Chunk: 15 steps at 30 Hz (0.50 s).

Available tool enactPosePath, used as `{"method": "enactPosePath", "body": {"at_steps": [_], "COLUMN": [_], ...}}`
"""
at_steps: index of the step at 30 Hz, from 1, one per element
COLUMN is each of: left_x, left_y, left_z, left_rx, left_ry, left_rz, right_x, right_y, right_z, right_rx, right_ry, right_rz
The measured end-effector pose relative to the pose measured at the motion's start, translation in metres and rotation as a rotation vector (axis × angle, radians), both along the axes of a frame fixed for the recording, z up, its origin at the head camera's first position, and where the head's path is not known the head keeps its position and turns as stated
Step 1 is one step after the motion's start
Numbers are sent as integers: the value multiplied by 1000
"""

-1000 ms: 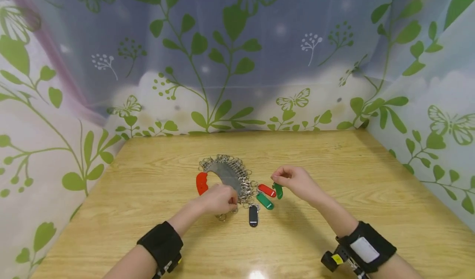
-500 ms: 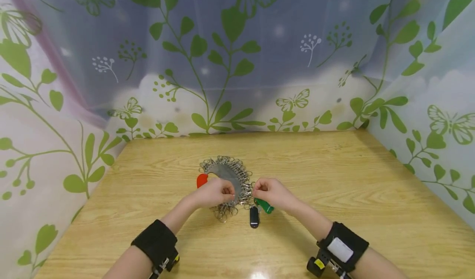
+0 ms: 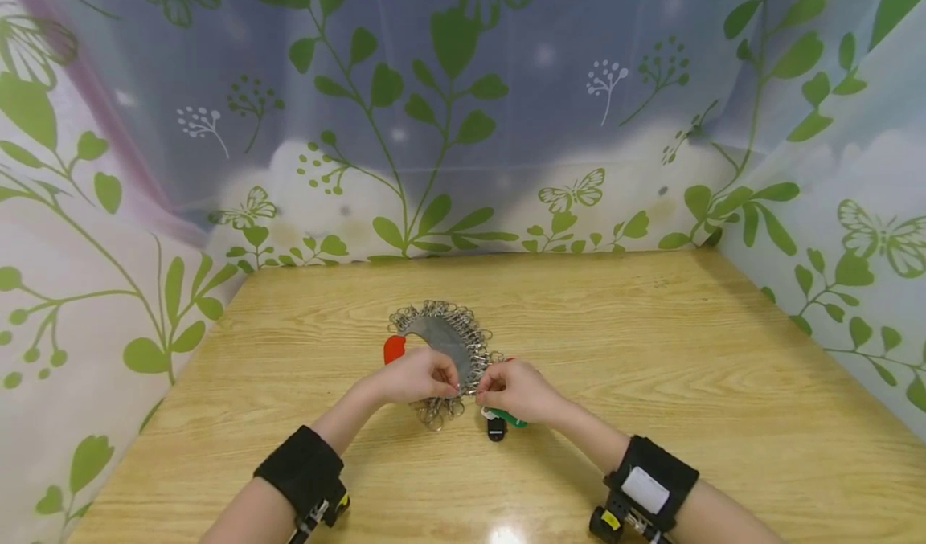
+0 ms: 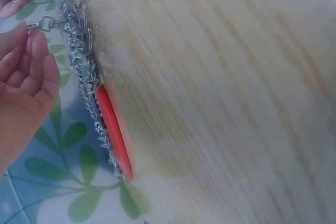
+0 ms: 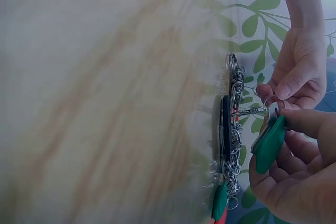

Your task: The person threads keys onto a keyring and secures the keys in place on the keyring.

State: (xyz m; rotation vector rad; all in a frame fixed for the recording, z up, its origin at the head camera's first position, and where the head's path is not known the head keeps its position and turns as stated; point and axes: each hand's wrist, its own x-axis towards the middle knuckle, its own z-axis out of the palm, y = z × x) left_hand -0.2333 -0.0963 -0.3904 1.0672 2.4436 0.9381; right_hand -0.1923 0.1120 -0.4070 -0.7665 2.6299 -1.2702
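My left hand [image 3: 419,377] pinches the split ring of a metal swivel clasp [image 4: 50,23] attached to a curved grey plate [image 3: 443,339], seen in the head and left wrist views. The plate's edge is lined with several such clasps and rings, and its end carries a red grip [image 3: 394,349]. Close by on the right, my right hand [image 3: 522,391] holds a green key tag [image 5: 271,145] between thumb and fingers. In the right wrist view the tag's top is right beside the ring at the left fingertips; whether they are linked cannot be told.
A black key tag [image 5: 226,127] and another green key tag [image 5: 219,201] lie at the plate's near right edge. A red tag is mostly hidden by my right hand. Wood-grain table [image 3: 615,319] extends around, with a leaf-printed curtain [image 3: 463,126] behind.
My right hand has come left and slightly down with the green tag, up to the left fingertips. The left hand has lifted slightly, now with a ring in its pinch.
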Motion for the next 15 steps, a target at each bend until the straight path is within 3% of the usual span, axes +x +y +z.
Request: {"method": "enactPosePath", "body": {"at_steps": [9, 15], "left_x": [2, 2], "left_y": [2, 6], "left_z": [1, 1], "left_rx": [-7, -17], "left_ry": [33, 71], "left_rz": [-17, -37], "right_x": [0, -1], "right_y": [-1, -2], "right_z": [1, 4], "right_rx": [-4, 39], "right_ry": [15, 79], "right_rz": [-4, -23]}}
